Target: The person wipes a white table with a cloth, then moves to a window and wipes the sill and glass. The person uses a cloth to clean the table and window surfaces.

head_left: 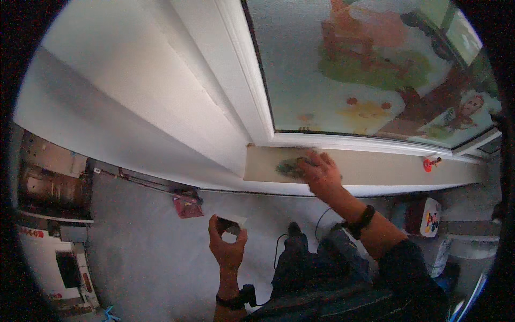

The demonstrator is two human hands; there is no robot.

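My right hand (320,174) is over the tan window sill (375,167), its fingers bent and smeared by motion. Against its fingertips lies a blurred grey-green patch (289,168), like a pad or cloth; its kind cannot be made out. Lower and to the left, my left hand (227,248) is raised above the floor, away from the sill. Its thumb and fingers grip a small box-like thing (236,219), pale on top with a dark side. Each wrist wears a dark band.
A white-framed window (348,80) with coloured pictures rises behind the sill. Toward the sill's right end stands a small red object (427,164). A pink-red item (188,205) lies on the floor at left. A white container (430,217) stands at right. Thin cables run near my feet.
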